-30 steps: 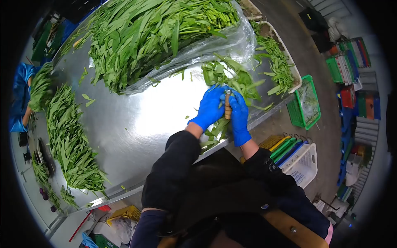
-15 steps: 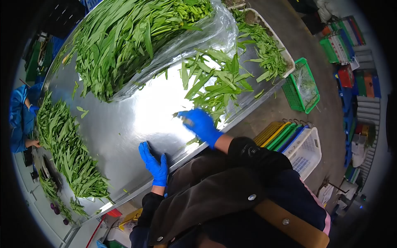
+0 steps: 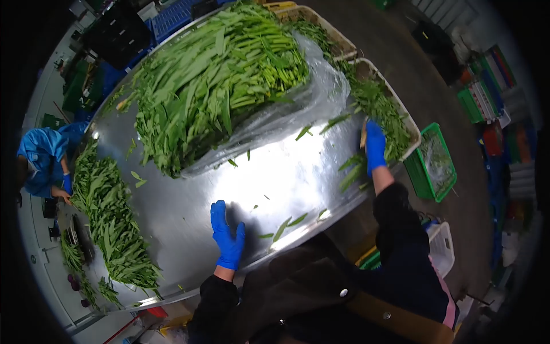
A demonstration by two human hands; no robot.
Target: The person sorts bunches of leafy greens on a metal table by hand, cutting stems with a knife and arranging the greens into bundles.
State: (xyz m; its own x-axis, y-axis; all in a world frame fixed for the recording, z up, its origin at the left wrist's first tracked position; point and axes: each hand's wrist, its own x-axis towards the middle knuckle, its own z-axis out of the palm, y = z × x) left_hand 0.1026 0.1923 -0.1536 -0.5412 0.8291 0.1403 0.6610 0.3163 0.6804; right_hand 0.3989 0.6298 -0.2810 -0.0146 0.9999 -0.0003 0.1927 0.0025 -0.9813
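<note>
My right hand (image 3: 375,144), in a blue glove, is closed on a wooden-handled tool (image 3: 363,133) at the table's right side, beside loose leaves in a white-rimmed tray (image 3: 415,135). My left hand (image 3: 228,238), also gloved in blue, rests near the front edge of the metal table (image 3: 183,212), thumb apart from the fingers and nothing held. A large heap of long-leaved greens (image 3: 200,86) lies on clear plastic (image 3: 321,97) at the back. Several loose leaves (image 3: 282,228) are scattered between my hands.
A long row of greens (image 3: 114,223) lines the table's left side. A co-worker in blue (image 3: 43,157) stands beyond it. A green basket (image 3: 435,163) sits at the right, past the tray, with a white crate (image 3: 441,249) below it.
The right hand has swept right to the tray's edge, and the pile of loose leaves has shifted right with it. My left hand parted from the right and stays at the front edge.
</note>
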